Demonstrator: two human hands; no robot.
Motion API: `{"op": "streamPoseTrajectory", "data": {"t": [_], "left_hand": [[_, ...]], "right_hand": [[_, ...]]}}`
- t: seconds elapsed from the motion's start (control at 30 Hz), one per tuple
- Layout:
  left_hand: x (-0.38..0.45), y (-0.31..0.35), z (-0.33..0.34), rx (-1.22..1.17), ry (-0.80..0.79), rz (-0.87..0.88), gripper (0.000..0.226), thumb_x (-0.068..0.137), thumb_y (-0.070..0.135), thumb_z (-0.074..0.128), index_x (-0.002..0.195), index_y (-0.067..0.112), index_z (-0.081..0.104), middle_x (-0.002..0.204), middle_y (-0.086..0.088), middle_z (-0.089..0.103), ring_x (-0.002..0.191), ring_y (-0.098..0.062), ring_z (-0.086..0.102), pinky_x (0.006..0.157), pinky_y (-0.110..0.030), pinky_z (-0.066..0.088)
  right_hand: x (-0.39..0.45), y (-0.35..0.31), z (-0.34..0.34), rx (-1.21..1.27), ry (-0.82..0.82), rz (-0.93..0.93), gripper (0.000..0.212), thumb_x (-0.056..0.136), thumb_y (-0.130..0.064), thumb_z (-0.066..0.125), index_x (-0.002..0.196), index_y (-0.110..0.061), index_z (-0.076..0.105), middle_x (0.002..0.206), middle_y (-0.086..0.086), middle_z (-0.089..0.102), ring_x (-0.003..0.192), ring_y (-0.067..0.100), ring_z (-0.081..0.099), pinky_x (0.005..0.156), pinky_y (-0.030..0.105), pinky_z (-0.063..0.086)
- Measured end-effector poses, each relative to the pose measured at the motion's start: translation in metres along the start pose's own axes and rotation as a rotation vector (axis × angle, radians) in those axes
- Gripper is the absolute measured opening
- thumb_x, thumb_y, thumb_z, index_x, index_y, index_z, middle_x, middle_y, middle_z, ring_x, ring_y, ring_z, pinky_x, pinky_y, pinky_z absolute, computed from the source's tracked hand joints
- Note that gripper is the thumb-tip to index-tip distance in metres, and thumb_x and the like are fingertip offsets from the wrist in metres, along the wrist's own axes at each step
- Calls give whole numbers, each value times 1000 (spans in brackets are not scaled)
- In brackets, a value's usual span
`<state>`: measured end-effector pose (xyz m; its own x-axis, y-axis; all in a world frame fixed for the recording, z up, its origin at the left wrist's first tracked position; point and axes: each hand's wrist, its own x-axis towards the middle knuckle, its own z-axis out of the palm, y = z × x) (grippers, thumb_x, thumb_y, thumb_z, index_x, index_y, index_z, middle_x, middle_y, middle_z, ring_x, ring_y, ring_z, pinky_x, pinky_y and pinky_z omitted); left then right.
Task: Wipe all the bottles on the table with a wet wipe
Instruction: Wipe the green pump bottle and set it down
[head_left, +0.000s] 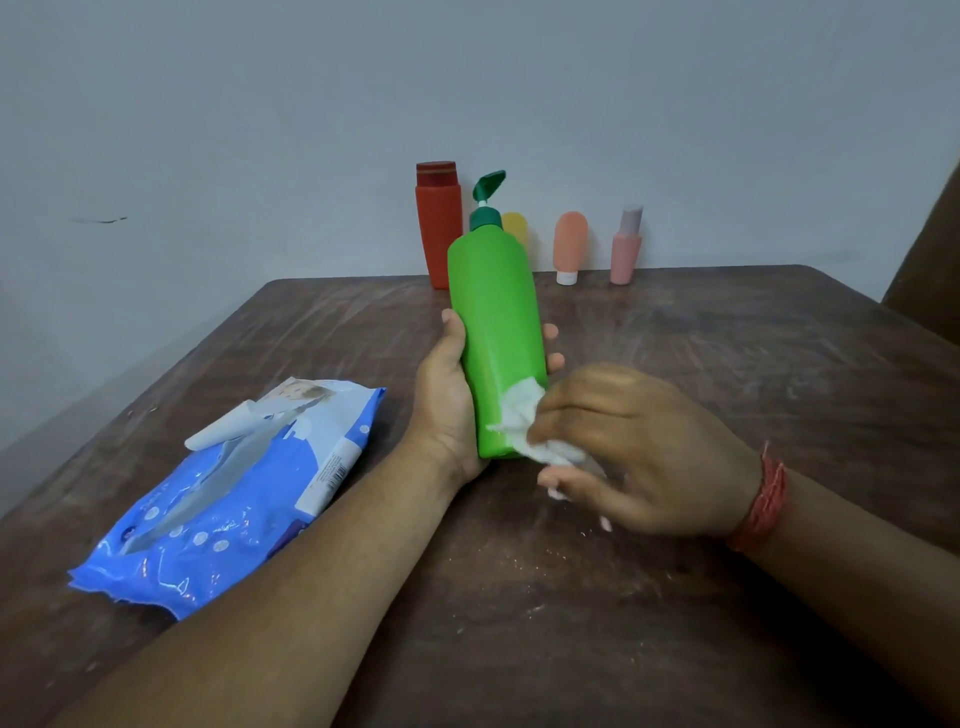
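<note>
green bottle (493, 332) hides most of yellow bottle (517, 228).

a plain home room: worn wooden table (675, 364) against a bare grey wall (260, 130), toiletry bottles (570, 247) beyond the fingers, wipes pack (234, 499) beside them.

Lighting is soft and even. My right hand (634, 452) shows motion blur. The surface (727, 364) edges bow from wide-angle distortion; far bottles (570, 247) appear soft.
</note>
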<state>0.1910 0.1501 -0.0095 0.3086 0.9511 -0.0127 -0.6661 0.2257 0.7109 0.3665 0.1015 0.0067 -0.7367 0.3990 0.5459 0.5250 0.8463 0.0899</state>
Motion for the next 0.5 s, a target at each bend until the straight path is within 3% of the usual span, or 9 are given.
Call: {"op": "streamPoseTrajectory", "data": {"t": [0.1, 0.23, 0.33, 0.4, 0.5], "left_hand": [[0, 0, -1, -36, -9, -24, 91, 96, 72, 21, 140, -1, 53, 138, -23, 57, 114, -36, 59, 106, -54, 41], [-1, 1, -1, 9, -14, -35, 92, 96, 73, 19, 142, 1, 51, 133, -19, 60, 104, -31, 64, 109, -57, 39], [-5, 1, 2, -7, -7, -26, 80, 99, 68, 27, 137, 5, 57, 127, -19, 65, 105, -31, 67, 93, -47, 53], [-8, -2, 5, 30, -30, -39, 71, 101, 63, 31, 128, 8, 64, 116, -17, 70, 96, -29, 70, 81, -43, 58], [-12, -5, 10, 155, -95, -141, 70, 101, 63, 28, 117, 7, 67, 100, -18, 73, 80, -34, 72, 64, -50, 61]], "right_hand": [[1, 2, -1, 15, 37, 81, 52, 99, -49, 46, 122, -7, 66, 120, 7, 65, 114, 21, 59, 101, 28, 44], [-2, 0, -3, 75, 41, 18, 45, 101, -42, 45, 112, -7, 70, 111, 6, 66, 103, 21, 62, 100, 23, 42], [0, 13, 4, -73, 84, 140, 43, 101, -30, 44, 134, -7, 58, 131, 8, 59, 123, 22, 54, 108, 34, 41], [2, 24, 6, -127, 129, 219, 45, 98, -24, 48, 140, -7, 53, 137, 9, 55, 127, 25, 50, 109, 41, 40], [-1, 41, 1, -145, 227, 311, 46, 99, -23, 44, 143, -9, 50, 140, 9, 51, 130, 28, 46, 109, 48, 39]]}}
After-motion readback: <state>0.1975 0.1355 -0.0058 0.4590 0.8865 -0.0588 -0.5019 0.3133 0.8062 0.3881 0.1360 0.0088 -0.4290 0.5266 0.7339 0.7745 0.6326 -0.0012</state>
